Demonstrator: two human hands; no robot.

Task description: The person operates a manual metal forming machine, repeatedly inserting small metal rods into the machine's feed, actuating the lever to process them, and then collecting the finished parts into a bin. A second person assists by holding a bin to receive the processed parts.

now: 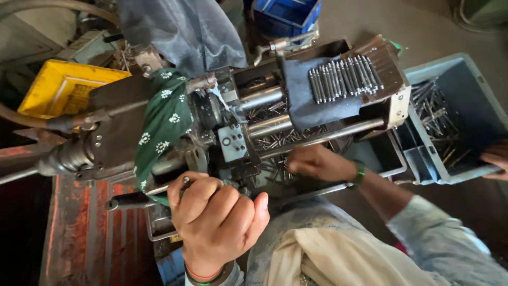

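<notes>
Machine (233, 132) in the middle, row of pins (345, 77) lying on a cloth pad (301, 100) on its top right, bin (465, 90) of loose pins right of machine, tray (63, 87) at far left, crate (286, 16) behind, patterned cloth (164, 122) draped over machine's left part

I'm looking at a metalworking workshop: an oily bench machine (227, 132) is sitting mid-frame, with plastic bins (455, 122) of steel pins lying right of it.
</notes>
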